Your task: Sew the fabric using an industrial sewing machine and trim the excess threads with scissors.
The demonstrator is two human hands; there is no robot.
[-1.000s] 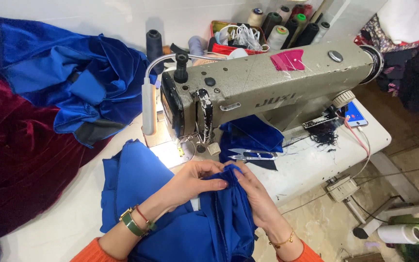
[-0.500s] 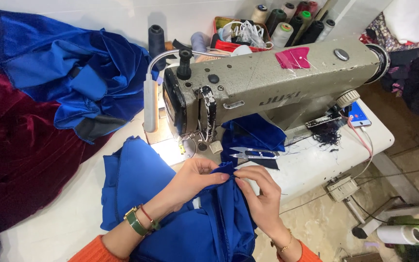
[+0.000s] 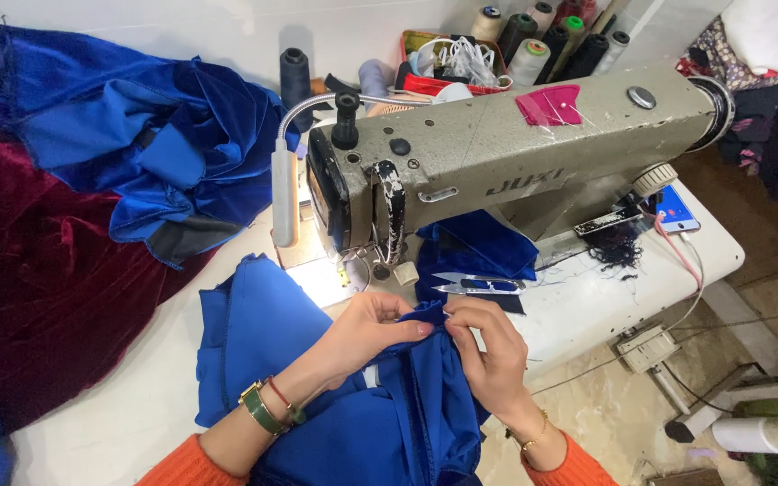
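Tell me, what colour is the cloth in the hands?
Bright blue; the cloth shows best in the head view.

Both hands pinch a fold of blue cloth (image 3: 353,423) at 6 o'clock on the white counter (image 3: 587,315): the left hand (image 3: 366,333) and right hand (image 3: 488,346) meet fingertip to fingertip. Just above them, small snips (image 3: 479,285) lie beside the sewing machine (image 3: 515,157). At 9 o'clock sits dark red velvet (image 3: 38,288).

A white wall (image 3: 182,27) rises behind the white worktable (image 3: 587,315) — pale tiled floor (image 3: 605,414) lies below, lit by a small lamp (image 3: 285,193).
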